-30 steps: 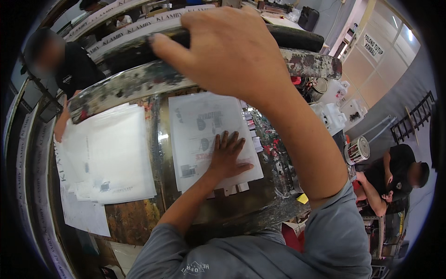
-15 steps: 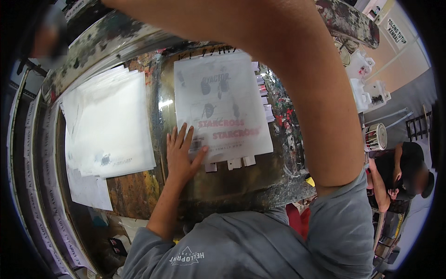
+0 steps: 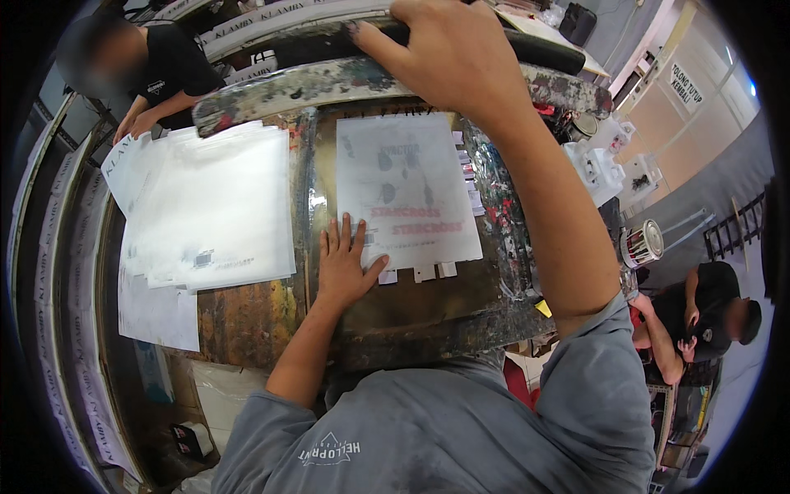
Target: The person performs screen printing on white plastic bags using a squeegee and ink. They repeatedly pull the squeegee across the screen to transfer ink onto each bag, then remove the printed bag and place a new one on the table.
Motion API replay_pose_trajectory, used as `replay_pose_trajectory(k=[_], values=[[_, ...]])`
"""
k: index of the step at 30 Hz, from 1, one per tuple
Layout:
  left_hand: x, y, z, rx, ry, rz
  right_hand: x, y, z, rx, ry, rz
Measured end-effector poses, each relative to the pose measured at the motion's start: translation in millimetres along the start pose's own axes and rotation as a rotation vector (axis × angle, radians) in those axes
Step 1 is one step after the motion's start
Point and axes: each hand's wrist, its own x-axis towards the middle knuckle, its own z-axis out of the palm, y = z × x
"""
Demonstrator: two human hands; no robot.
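My left hand [image 3: 346, 267] lies flat with its fingers spread on the lower left part of a frosted white sheet [image 3: 411, 181], which bears dark marks and red lettering. The sheet rests on a dark, paint-stained worktable [image 3: 444, 317]; small pale tabs [image 3: 425, 272] poke out from under its near and right edges. At the top of the view, my right hand [image 3: 461, 62] is closed over the edge of a raised printing screen frame [image 3: 288, 89], smeared with ink. Its fingertips are partly cut off by the picture's rim.
A stack of frosted white sheets [image 3: 218, 210] lies left of my left hand. One person [image 3: 177, 66] stands at the far left, hands by the stack; another person [image 3: 712, 309] sits at the right. A paint-streaked can [image 3: 643, 244] and white containers [image 3: 597, 169] stand along the right side.
The view has shifted, so my right hand and the far end of the table now show. The person at the far left is more visible. My left hand stays on the sheet.
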Motion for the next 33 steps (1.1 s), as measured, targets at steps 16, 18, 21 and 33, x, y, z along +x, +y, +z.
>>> replay_pose_trajectory(k=[16, 18, 21, 33], values=[[-9.0, -40.6, -122.1, -1.536, 0.522, -0.084, -93.0, -26.5, 0.9, -0.146, -0.269, 0.029], [-32.1, -48.8, -126.1, -1.362, 0.371, -0.203, -146.9, -24.7, 5.7, -0.061, -0.55, -0.01], [-74.3, -44.1, -89.5, -1.039, 0.285, -0.41, -212.9, -20.3, 21.4, 0.082, -0.862, -0.018], [-100.6, -58.1, -39.6, -0.201, 0.236, -0.289, -268.2, -7.0, 117.7, 0.197, -0.69, 0.087]])
